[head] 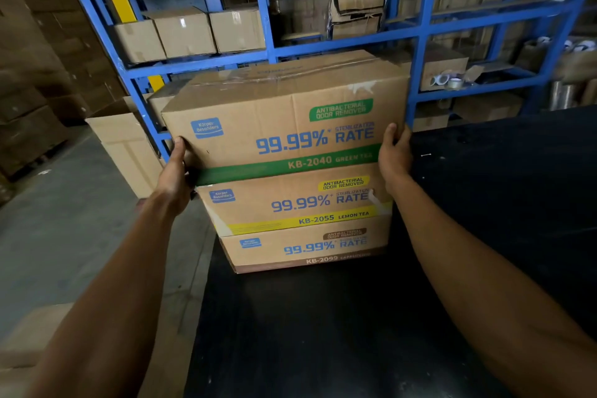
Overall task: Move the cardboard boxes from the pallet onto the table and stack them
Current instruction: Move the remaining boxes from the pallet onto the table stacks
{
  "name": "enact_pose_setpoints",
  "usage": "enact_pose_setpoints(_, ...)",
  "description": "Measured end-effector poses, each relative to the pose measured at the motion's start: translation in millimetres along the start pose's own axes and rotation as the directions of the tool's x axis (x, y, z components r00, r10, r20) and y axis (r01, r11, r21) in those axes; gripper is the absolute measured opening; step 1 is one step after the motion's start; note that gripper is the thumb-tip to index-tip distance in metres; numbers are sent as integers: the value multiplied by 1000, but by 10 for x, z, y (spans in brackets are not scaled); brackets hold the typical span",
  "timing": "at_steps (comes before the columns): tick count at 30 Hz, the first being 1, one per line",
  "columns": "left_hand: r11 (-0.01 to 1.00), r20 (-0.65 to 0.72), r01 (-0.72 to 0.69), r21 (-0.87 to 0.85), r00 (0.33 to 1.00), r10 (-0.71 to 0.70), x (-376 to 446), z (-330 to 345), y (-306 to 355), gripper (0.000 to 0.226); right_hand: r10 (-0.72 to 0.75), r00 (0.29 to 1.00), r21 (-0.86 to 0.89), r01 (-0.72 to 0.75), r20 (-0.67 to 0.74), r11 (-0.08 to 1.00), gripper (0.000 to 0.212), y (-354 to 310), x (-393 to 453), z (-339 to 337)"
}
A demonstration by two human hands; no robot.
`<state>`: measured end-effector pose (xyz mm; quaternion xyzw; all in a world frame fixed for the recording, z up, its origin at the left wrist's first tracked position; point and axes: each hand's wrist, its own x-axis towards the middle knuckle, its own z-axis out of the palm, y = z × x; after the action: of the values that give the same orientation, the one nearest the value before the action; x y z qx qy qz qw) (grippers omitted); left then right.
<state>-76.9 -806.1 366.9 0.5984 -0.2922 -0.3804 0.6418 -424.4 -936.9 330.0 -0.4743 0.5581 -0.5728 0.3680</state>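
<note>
Hands steadying the top box of a three-high stack on a black table [484, 203].

Green-striped box [284, 126] sits on the yellow-striped box [290, 203], overhanging left, long axis running left to right. Left hand [176, 176] grips its left end, right hand [394, 152] its right end; squaring it means shifting it rightward.

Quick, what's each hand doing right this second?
Left hand: grips the left end of the green-band top box.
Right hand: grips that box's right end.
</note>
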Motion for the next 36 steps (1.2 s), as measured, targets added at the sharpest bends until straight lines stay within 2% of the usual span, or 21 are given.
enact_pose_setpoints(4, 999, -24, 13, 36, 1000, -12, 84, -39, -8, 68, 29, 998, -30, -28, 49, 999, 57, 4, 80, -2)
enact_pose_setpoints(18, 997, -26, 0, 72, 1000, 2, 4, -9, -52, 64, 13, 999, -89, -10, 37, 996, 54, 194, 3, -32)
enact_pose_setpoints(22, 990, -68, -1, 138, 998, 10, -168, -13, -182, 38, 50, 998, -213, -43, 27, 976, 62, 301, -193, -123)
enact_pose_setpoints(24, 981, -74, -2, 194, 997, 17, -291, -99, -351, 47, 86, 996, -283, -72, 37, 956, 68, 385, -381, -125)
enact_pose_setpoints(26, 969, -103, 1, 246, 994, 25, -490, -199, -538, 57, 70, 993, -338, -36, 90, 941, 67, 468, -633, -72)
enact_pose_setpoints(30, 962, -110, -28, 271, 992, 60, -1110, -390, -792, 45, -13, 959, -418, 135, 282, 898, 44, 553, -1250, 140)
enact_pose_setpoints(33, 955, -141, -43, 294, 986, 88, -1634, -767, -940, 41, 19, 897, -408, 182, 441, 895, 29, 509, -1877, 336)
enact_pose_setpoints(36, 942, -159, -17, 334, 984, 74, -2166, -1242, -1106, 43, 24, 817, -388, 248, 576, 888, 29, 435, -2526, 512)
